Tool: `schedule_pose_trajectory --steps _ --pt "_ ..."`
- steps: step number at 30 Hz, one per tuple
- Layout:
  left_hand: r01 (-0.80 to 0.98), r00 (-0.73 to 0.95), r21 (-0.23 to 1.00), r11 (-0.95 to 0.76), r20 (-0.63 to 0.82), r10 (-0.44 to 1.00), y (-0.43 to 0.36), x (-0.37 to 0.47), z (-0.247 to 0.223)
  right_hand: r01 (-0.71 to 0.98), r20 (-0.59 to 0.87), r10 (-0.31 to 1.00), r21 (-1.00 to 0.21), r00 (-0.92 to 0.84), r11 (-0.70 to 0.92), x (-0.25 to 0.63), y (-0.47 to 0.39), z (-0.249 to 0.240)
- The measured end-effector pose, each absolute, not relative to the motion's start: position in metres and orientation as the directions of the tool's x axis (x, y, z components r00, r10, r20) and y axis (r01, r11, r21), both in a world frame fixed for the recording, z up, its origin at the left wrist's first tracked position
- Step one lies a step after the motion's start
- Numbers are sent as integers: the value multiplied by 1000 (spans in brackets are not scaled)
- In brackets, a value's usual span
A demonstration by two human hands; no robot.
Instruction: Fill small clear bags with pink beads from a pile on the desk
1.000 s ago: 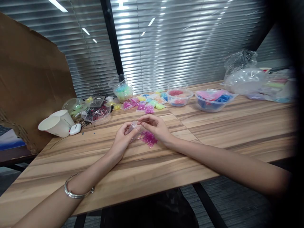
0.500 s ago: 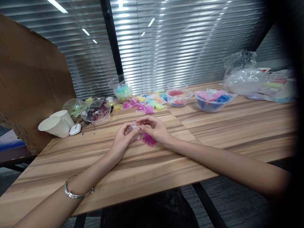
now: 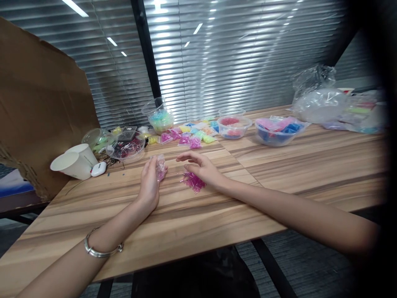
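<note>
A small clear plastic bag is held upright in my left hand, its side facing right. A faint pink tint shows inside the bag. Just right of it, a loose pile of magenta tube-like beads lies on the wooden table. My right hand hovers over the far side of that pile, fingers curved and apart, with nothing in them. A silver bangle circles my left wrist.
Behind the hands lie several small bags of coloured beads. Plastic tubs and a bag-filled bowl stand farther right. On the left are paper cups, a white earbud case, a bowl of dark beads and a cardboard panel.
My hands have come apart. The left one has moved left with the clear bag and turned on its side. My right hand has let go and its fingers have spread.
</note>
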State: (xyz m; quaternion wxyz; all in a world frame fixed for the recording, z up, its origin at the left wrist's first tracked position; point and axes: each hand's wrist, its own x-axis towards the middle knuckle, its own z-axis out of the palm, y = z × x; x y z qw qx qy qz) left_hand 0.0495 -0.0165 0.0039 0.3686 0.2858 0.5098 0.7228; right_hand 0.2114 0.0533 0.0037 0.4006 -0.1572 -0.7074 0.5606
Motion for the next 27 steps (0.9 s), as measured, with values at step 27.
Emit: schedule_pose_trajectory --steps 27 --pt "-167 -529 973 -161 50 847 -18 52 4 -190 229 -48 -656 -972 730 234 82 31"
